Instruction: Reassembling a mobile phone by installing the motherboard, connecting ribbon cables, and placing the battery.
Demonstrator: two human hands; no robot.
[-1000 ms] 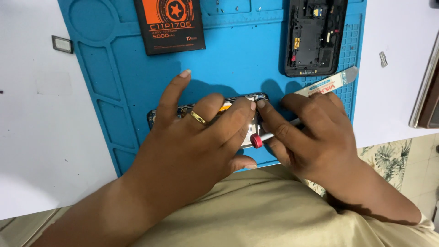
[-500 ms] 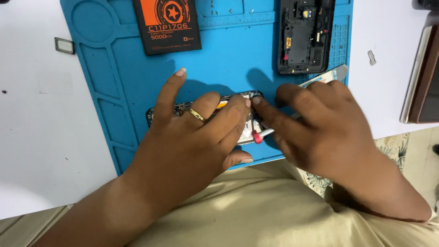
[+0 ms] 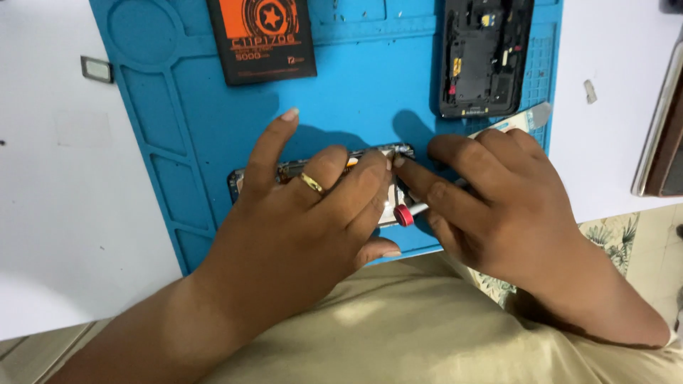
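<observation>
Head view of a repair station. The left hand [image 3: 306,227] lies flat over an opened phone body [image 3: 384,181], fingers spread and pressing down on it; a gold ring [image 3: 311,183] sits on one finger. The phone body rests near the front edge of a blue silicone mat [image 3: 192,142] and is largely hidden beneath both hands, so its interior cannot be made out. The right hand [image 3: 498,199] has its grip closed on a slim tool with a red tip [image 3: 404,215]; the red tip shows between the two hands, at the phone body's right end, and the right forefinger meets the left fingertips at the phone body's upper edge. At the far edge of the mat lie a black and orange battery pack [image 3: 262,39] to the left and a black phone back frame [image 3: 484,57] to the right, well apart from each other. A pale plastic pry card [image 3: 530,117] protrudes from behind the right hand. The mat lies on a white worktop [image 3: 64,213].
</observation>
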